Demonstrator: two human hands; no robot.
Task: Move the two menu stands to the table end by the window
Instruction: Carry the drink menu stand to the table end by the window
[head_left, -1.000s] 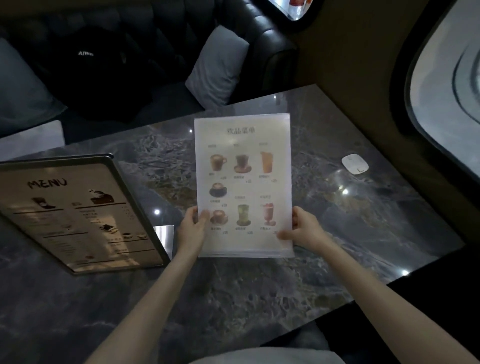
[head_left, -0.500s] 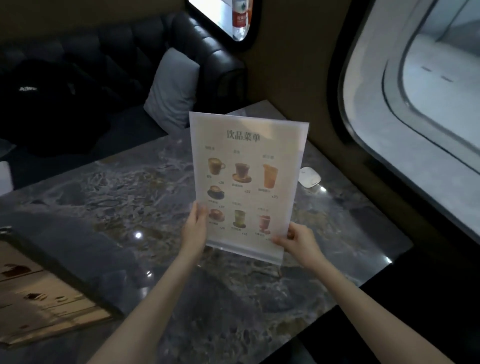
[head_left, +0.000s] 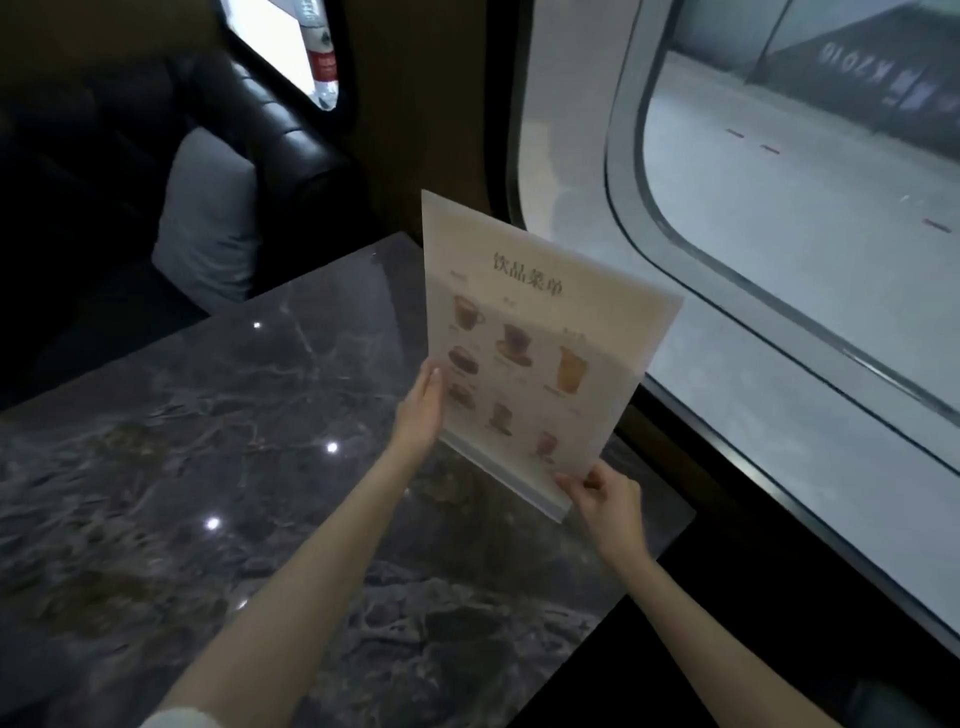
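Both hands grip the clear drinks menu stand, left hand clasping its left edge and right hand pinching its lower right corner, holding it tilted above the marble surface near the window.

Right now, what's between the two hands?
The drinks menu stand. In the head view, the left hand grips its left edge and the right hand pinches its lower right corner, so only the stand fills the gap.
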